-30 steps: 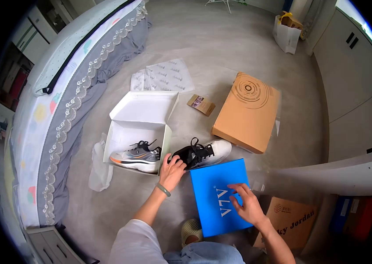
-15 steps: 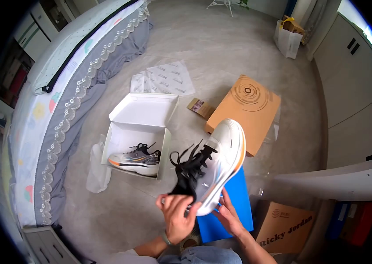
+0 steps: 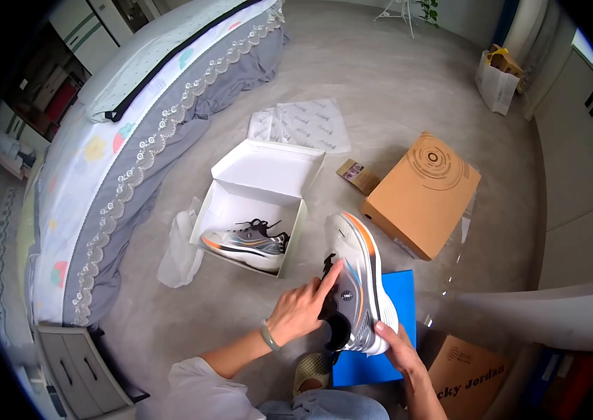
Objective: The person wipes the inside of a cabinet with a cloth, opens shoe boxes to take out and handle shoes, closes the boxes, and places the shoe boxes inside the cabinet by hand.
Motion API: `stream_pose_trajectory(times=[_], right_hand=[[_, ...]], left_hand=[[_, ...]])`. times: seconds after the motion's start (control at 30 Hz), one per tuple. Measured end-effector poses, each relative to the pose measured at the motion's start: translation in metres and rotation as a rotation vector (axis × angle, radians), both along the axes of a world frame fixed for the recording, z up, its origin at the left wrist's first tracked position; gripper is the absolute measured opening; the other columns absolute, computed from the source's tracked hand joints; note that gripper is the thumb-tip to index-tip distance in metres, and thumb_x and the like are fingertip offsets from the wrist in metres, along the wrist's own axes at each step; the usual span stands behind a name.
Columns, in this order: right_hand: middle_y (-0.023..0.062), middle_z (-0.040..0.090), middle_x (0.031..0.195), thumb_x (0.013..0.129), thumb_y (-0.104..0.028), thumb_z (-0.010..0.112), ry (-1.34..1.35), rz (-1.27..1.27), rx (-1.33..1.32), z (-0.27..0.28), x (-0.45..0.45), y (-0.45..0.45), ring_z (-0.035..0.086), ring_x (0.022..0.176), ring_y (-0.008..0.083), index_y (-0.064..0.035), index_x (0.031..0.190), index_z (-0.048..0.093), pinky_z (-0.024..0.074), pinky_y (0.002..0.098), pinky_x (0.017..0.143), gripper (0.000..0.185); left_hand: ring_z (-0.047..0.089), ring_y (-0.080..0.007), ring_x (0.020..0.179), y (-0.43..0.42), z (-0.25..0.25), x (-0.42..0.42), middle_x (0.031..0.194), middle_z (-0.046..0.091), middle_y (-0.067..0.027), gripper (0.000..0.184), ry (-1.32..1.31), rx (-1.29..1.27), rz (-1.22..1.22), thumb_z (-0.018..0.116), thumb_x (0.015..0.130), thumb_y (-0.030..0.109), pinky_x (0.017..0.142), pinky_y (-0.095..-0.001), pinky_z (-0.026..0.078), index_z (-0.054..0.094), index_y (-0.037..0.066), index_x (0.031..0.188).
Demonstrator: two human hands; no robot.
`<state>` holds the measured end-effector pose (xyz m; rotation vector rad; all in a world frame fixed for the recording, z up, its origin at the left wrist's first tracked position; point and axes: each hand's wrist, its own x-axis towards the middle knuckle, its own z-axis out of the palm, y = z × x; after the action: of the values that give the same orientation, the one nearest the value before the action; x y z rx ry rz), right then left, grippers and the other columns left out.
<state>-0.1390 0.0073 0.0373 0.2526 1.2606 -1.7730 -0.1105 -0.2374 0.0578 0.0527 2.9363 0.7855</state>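
A grey-and-white running shoe point(image 3: 356, 280) with orange and blue lines and black laces is held up, toe pointing away and its side turned toward me. My right hand point(image 3: 398, 346) is closed round its heel, thumb on the white midsole. My left hand point(image 3: 300, 308) is at the shoe's inner edge, by the laces and black collar. Its index finger is stretched out and touches the upper; the other fingers are partly hidden. The matching shoe point(image 3: 247, 245) lies on its side in an open white shoebox point(image 3: 300, 224). Below the held shoe is a blue flat-topped object point(image 3: 398, 287).
A closed brown carton point(image 3: 422, 192) stands on the floor at right, beside a small card point(image 3: 358, 175). Printed tissue paper point(image 3: 314, 126) and a clear plastic bag point(image 3: 181, 248) lie round the shoebox. The bed point(image 3: 142, 133) borders the left; a lettered carton point(image 3: 468, 378) is at lower right.
The shoe has turned so its side faces me, and its toe has come lower. My left hand has moved from the collar to the upper with its index finger out; my right hand now grips the heel.
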Motion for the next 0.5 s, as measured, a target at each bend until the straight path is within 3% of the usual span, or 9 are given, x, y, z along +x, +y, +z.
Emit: stream_pose_trajectory(times=[0.03, 0.07, 0.17, 0.27, 0.3, 0.33, 0.4, 0.43, 0.5], right_hand=[[0.0175, 0.043, 0.148, 0.088, -0.037, 0.071, -0.037, 0.006, -0.071, 0.001, 0.0, -0.002, 0.043, 0.136, 0.0277, 0.0018, 0.153, 0.026, 0.033, 0.0379, 0.112, 0.088], [0.0175, 0.043, 0.148, 0.088, -0.037, 0.071, -0.037, 0.011, -0.075, 0.003, 0.0, -0.005, 0.043, 0.136, 0.0277, 0.0018, 0.153, 0.026, 0.033, 0.0379, 0.112, 0.088], [0.0156, 0.021, 0.161, 0.089, -0.051, 0.064, 0.239, 0.063, -0.233, 0.017, -0.006, -0.014, 0.018, 0.149, 0.0279, -0.0042, 0.158, 0.009, 0.0184, 0.0403, 0.119, 0.1], [0.0169, 0.02, 0.161, 0.087, -0.052, 0.067, 0.139, -0.033, -0.331, 0.01, -0.003, -0.017, 0.019, 0.149, 0.0286, -0.0043, 0.158, 0.008, 0.0194, 0.0404, 0.119, 0.104], [0.018, 0.029, 0.157, 0.084, -0.045, 0.069, 0.134, -0.112, -0.288, 0.013, -0.001, -0.019, 0.028, 0.146, 0.0293, -0.0015, 0.157, 0.015, 0.0234, 0.0415, 0.117, 0.1], [0.018, 0.029, 0.157, 0.084, -0.045, 0.069, 0.131, -0.112, -0.288, 0.005, 0.004, -0.016, 0.028, 0.146, 0.0293, -0.0015, 0.157, 0.015, 0.0234, 0.0415, 0.117, 0.1], [0.0177, 0.041, 0.149, 0.081, -0.034, 0.07, 0.062, -0.053, -0.247, -0.019, 0.013, -0.007, 0.038, 0.14, 0.0294, 0.0021, 0.152, 0.024, 0.0269, 0.0419, 0.116, 0.093], [0.0157, 0.049, 0.142, 0.077, -0.025, 0.071, 0.071, -0.145, -0.238, -0.011, 0.016, -0.013, 0.045, 0.133, 0.0287, 0.0047, 0.147, 0.03, 0.028, 0.042, 0.116, 0.087], [0.0164, 0.048, 0.143, 0.076, -0.025, 0.072, -0.003, -0.125, -0.254, -0.013, 0.012, -0.009, 0.045, 0.134, 0.0289, 0.0042, 0.148, 0.029, 0.0271, 0.042, 0.117, 0.089]], left_hand=[[0.061, -0.0337, 0.07, -0.006, -0.004, -0.002, 0.091, 0.058, -0.0145, 0.112, 0.169, -0.022, -0.029, 0.071, 0.059, -0.004, 0.067, -0.0431, 0.055, 0.021, 0.017, 0.157], [0.061, -0.0337, 0.07, -0.014, -0.006, -0.003, 0.091, 0.058, -0.0145, 0.112, 0.169, -0.027, -0.024, 0.071, 0.059, -0.004, 0.067, -0.0431, 0.055, 0.021, 0.017, 0.157], [0.065, -0.032, 0.074, -0.03, -0.006, -0.007, 0.094, 0.06, -0.0147, 0.098, 0.402, 0.146, 0.084, 0.068, 0.069, -0.004, 0.064, -0.0407, 0.055, 0.027, 0.016, 0.155], [0.065, -0.0301, 0.074, -0.036, -0.003, 0.0, 0.093, 0.059, -0.0131, 0.089, 0.439, 0.087, 0.01, 0.069, 0.071, -0.001, 0.063, -0.0384, 0.055, 0.035, 0.016, 0.152], [0.064, -0.028, 0.072, -0.035, -0.001, 0.001, 0.092, 0.059, -0.0116, 0.081, 0.486, 0.06, -0.068, 0.07, 0.073, 0.002, 0.061, -0.0367, 0.054, 0.043, 0.016, 0.149], [0.066, -0.0279, 0.081, -0.036, 0.004, 0.005, 0.097, 0.06, -0.012, 0.078, 0.396, 0.021, -0.19, 0.07, 0.073, 0.003, 0.068, -0.0365, 0.055, 0.046, 0.015, 0.146], [0.066, -0.0291, 0.094, -0.027, 0.004, -0.001, 0.11, 0.061, -0.0127, 0.083, 0.369, 0.19, -0.378, 0.071, 0.071, 0.004, 0.079, -0.0371, 0.055, 0.043, 0.015, 0.148], [0.062, -0.029, 0.112, -0.028, 0.004, -0.001, 0.129, 0.056, -0.014, 0.09, 0.217, 0.252, -0.36, 0.072, 0.071, 0.006, 0.095, -0.04, 0.05, 0.035, 0.018, 0.153], [0.057, -0.0276, 0.119, -0.046, -0.008, -0.007, 0.134, 0.052, -0.0148, 0.093, 0.123, 0.224, -0.235, 0.075, 0.074, 0.013, 0.103, -0.0424, 0.044, 0.029, 0.019, 0.154]])
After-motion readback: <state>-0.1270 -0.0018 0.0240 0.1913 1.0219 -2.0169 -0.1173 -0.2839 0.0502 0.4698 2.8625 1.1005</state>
